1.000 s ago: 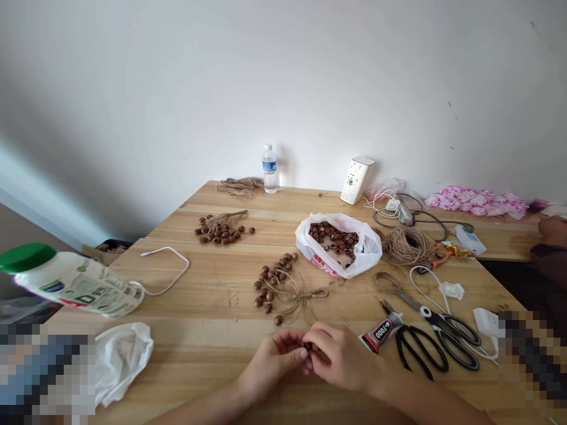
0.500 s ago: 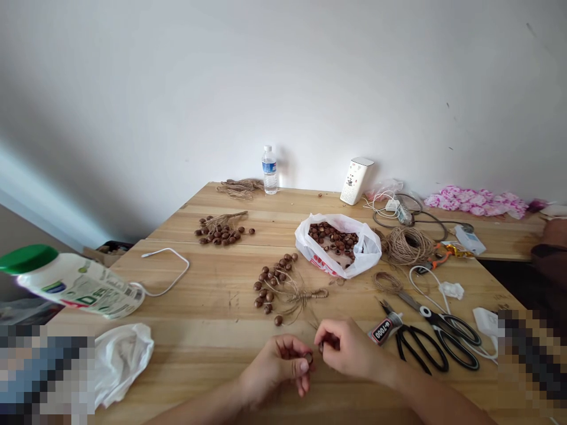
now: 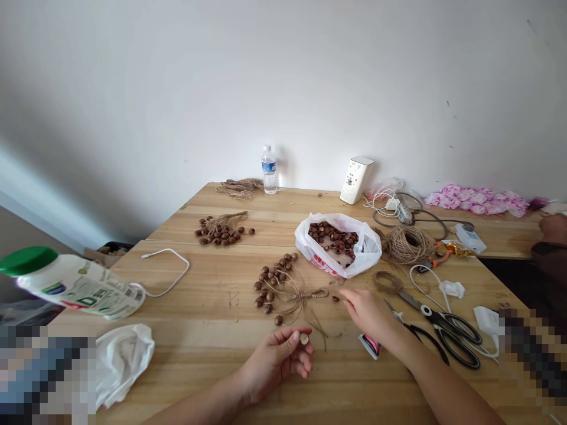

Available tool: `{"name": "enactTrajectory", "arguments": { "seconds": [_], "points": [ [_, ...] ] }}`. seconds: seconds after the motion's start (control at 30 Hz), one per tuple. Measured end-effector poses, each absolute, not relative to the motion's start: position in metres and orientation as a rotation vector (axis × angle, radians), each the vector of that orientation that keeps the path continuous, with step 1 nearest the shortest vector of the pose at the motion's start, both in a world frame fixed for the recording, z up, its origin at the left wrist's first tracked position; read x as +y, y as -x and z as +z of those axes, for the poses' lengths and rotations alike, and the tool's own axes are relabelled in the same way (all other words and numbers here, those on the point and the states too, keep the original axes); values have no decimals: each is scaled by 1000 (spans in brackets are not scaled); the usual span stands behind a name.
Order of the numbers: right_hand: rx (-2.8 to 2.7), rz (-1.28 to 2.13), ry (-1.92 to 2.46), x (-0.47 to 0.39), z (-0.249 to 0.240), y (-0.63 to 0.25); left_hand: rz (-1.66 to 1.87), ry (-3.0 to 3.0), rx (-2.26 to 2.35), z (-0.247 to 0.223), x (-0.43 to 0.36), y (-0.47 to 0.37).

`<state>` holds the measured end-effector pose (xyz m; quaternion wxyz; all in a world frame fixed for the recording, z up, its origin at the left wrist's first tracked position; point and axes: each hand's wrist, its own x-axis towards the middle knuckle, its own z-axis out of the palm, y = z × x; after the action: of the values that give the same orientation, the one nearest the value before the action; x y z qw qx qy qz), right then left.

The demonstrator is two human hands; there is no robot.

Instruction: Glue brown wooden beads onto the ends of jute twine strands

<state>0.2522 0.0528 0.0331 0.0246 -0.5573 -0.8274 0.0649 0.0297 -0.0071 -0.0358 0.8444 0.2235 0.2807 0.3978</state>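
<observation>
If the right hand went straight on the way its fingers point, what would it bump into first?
Probably the loose brown shell just ahead of the right hand, then the twine loop beyond. The hand's height is unclear, so it might pass above them.

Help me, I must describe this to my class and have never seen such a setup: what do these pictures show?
There is no machine here: these are a person's two bare hands. One camera worn on the head takes every picture, looking forward and down. The left hand holds a nutshell piece, pale side showing. The right hand is by a loose nutshell piece on the wooden table; whether it grips anything is hidden. Beyond the hands lie a white plastic bag of brown nutshells, knotted twine with round brown nuts, and a coil of twine. Scissors lie to the right; the right arm partly hides a red-and-black tube.
</observation>
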Motion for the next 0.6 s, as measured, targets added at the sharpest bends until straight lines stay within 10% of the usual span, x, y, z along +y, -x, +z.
{"name": "enactTrajectory", "arguments": {
  "seconds": [0.4, 0.6],
  "points": [
    [-2864, -405, 1741, 18, 15, -299, 853, -330, 570, -25, -5, -24],
    [-2868, -182, 1751, 23, 34, -298, 848, -348, 592, -27, -8, -23]
  ]
}}
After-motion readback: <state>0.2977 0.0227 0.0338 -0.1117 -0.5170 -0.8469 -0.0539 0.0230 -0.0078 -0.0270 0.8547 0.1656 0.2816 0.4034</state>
